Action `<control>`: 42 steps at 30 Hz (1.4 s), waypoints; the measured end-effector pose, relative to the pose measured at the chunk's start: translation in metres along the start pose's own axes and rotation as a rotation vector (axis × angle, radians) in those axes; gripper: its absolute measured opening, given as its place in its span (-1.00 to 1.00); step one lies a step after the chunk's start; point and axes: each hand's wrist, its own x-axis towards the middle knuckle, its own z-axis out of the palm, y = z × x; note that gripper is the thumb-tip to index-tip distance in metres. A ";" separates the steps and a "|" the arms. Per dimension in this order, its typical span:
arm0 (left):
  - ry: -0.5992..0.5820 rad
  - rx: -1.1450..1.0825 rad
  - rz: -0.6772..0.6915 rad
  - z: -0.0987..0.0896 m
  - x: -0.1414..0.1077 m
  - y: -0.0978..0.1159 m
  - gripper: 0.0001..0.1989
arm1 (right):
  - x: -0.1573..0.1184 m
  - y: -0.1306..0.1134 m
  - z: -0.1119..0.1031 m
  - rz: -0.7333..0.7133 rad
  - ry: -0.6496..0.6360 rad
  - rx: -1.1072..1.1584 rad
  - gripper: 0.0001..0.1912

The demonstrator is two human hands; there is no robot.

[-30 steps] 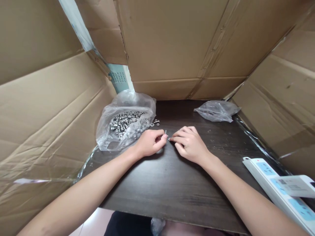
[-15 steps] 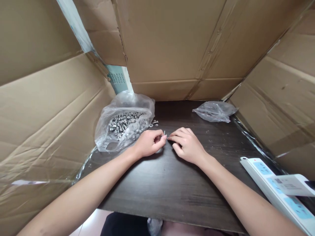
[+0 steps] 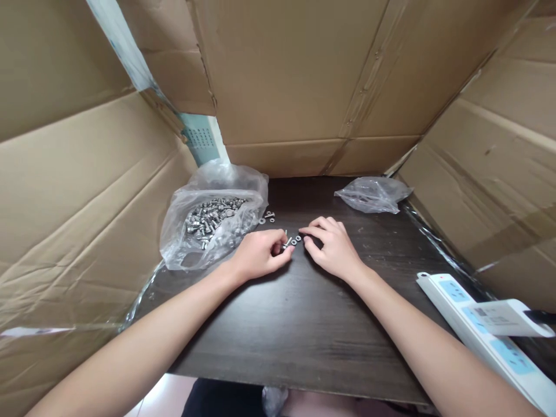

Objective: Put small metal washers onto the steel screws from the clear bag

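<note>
My left hand is at the table's middle, fingers curled and thumb stretched forward. A small metal bolt shows between its thumb and fingertips; a thin upright piece stands by the index finger, too small to name. Two small metal rings lie on the dark tabletop just right of the bolt. My right hand rests palm down beside the rings, fingers apart and holding nothing. Its index fingertip is close to the nearer ring without covering it.
An open plastic bag full of bolts and other hardware sits at the left. Loose hardware lies beside it. Another clear bag is at the back right. A power strip runs along the right edge. Cardboard walls surround the dark table.
The two rings now show on the table between my hands. My right fingers have drawn back from my left fingertips, and my left thumb and index finger are farther apart. The view shifted slightly.
</note>
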 end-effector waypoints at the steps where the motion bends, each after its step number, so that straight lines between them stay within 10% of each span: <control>1: -0.004 0.012 0.003 0.000 0.000 0.000 -0.80 | 0.000 -0.001 0.000 -0.004 -0.028 0.000 -0.76; 42: 0.007 0.006 -0.066 0.002 0.002 0.000 -0.91 | 0.000 -0.019 0.001 -0.016 -0.079 0.180 -0.84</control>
